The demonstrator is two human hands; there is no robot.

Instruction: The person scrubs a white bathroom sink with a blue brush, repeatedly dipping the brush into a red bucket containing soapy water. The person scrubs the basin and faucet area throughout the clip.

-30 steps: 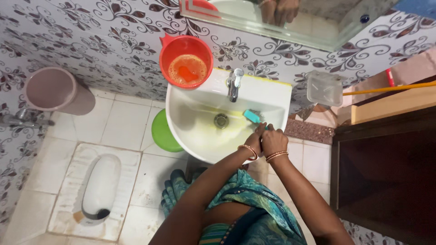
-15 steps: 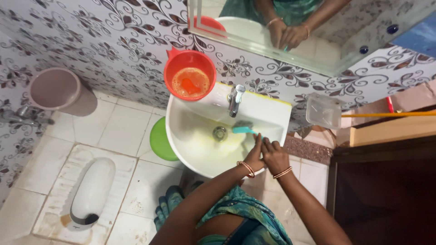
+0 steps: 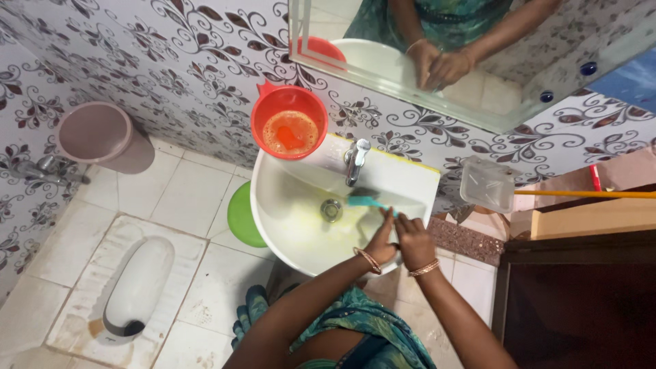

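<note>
— Head view: what are the hands doing?
— Left hand (image 3: 380,240) and right hand (image 3: 412,240) are pressed side by side, fingers curled round the handle of a teal brush (image 3: 367,201).
— And the brush head?
— Beyond the fingertips, down in the white basin (image 3: 287,236), near the drain (image 3: 331,209) and just below the tap (image 3: 355,160).

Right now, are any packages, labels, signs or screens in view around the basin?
No labels, signs or screens show.
Clear plastic box: fixed on the patterned wall right of the white basin, rectangular, see-through; the nearest thing to a package, contents unclear.
</note>
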